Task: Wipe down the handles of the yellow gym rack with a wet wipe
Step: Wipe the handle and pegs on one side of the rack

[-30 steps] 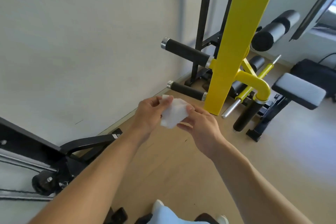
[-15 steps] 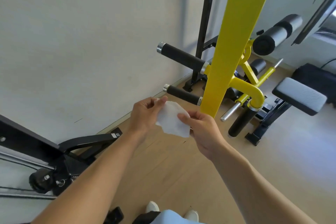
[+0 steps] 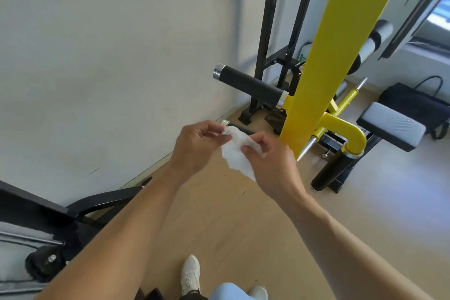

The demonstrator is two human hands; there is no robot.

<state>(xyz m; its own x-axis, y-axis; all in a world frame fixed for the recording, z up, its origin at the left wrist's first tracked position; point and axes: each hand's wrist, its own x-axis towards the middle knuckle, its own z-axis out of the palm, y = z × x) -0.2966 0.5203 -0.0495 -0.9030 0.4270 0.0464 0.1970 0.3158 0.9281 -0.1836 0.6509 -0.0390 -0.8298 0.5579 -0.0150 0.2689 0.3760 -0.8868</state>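
— While we stand beside the yellow gym rack (image 3: 341,44), what do we have between our hands?

— We hold the wet wipe (image 3: 237,153), white and crumpled, in front of us above the wooden floor (image 3: 219,214). Our left hand (image 3: 194,146) pinches its upper edge between thumb and fingertips; our right hand (image 3: 272,161) has its fingers curled round the wipe's middle, and the lower part hangs loose beneath them.

— And where are the handles?

— We see the upper handle (image 3: 248,85), black with a chrome cap, jutting leftward from the yellow post, above and beyond our hands and apart from them. We see the lower handle (image 3: 241,129) just behind the wipe, mostly hidden by our fingers; we cannot tell whether the wipe touches it.

— What else do we have around us?

— We have a curved yellow tube (image 3: 345,129) ending in a black grip (image 3: 331,168) to the right of the post, and a grey padded seat (image 3: 392,126) beyond that. We see a black frame (image 3: 275,44) against the white wall (image 3: 109,56), a black bag (image 3: 418,105) at the far right, another black machine (image 3: 48,217) at lower left, and our white shoe (image 3: 191,273) on the floor below.
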